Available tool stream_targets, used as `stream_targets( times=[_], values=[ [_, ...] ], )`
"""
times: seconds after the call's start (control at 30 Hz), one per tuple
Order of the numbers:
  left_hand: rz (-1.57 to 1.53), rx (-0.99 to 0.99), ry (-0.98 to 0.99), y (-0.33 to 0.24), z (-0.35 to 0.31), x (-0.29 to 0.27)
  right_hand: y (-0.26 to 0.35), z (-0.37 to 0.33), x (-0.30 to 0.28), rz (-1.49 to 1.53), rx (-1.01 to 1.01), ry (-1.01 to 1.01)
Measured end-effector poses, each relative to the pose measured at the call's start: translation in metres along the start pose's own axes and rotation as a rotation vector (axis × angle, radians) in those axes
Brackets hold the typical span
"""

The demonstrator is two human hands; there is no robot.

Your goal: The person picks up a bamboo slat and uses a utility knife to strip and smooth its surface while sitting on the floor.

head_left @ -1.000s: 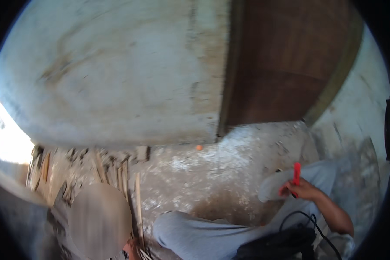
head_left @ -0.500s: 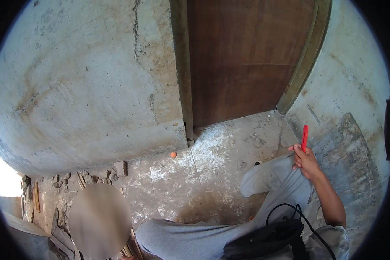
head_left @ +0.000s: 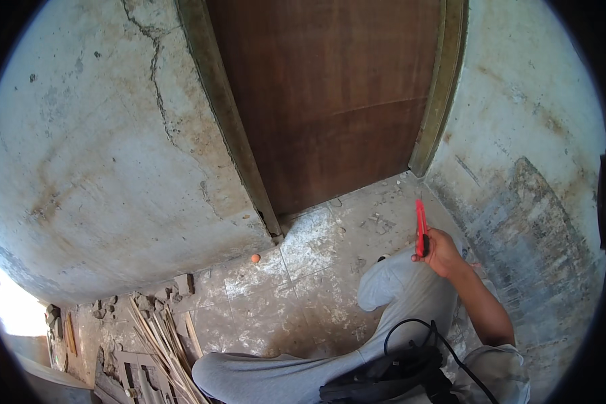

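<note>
Held upright in my right hand [head_left: 443, 253] is a red utility knife [head_left: 421, 222] with a black part near its lower end. My fingers are closed around that lower end, and the knife's upper end points away from me toward the door. A thin tip seems to show there, too small to be sure of. The hand is above my bent right knee in grey trousers [head_left: 400, 279]. My left hand is out of the picture.
A bundle of thin wooden strips [head_left: 161, 347] lies at lower left beside a grey slotted piece [head_left: 141, 377] and rubble [head_left: 158, 299]. A small orange ball [head_left: 255, 258] rests near the wall. A brown door [head_left: 337, 94] stands ahead. A black bag with a cable [head_left: 384, 374] lies across my lap.
My right hand has moved left with the knife and turned, so its black part now shows. The view has shifted; wooden strips appear where a round blurred patch was.
</note>
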State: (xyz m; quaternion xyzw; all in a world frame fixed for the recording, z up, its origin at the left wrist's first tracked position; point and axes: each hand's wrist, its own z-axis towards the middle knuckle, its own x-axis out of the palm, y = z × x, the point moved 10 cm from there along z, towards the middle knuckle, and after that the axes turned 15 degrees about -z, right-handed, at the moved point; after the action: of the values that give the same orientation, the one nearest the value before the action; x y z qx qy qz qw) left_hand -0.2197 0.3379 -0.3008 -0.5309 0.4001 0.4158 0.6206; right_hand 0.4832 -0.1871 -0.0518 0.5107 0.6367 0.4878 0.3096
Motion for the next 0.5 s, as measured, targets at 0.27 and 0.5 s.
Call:
stream_targets(
  times=[0.27, 0.5],
  values=[
    [0.061, 0.097, -0.108, 0.055, -0.066, -0.07, -0.015, -0.001, 0.026, 0.178, 0.07, 0.439],
    [-0.429, -0.315, -0.09, 0.1, -0.098, -0.082, -0.04, 0.022, 0.112, -0.833, -0.003, 0.631]
  ],
)
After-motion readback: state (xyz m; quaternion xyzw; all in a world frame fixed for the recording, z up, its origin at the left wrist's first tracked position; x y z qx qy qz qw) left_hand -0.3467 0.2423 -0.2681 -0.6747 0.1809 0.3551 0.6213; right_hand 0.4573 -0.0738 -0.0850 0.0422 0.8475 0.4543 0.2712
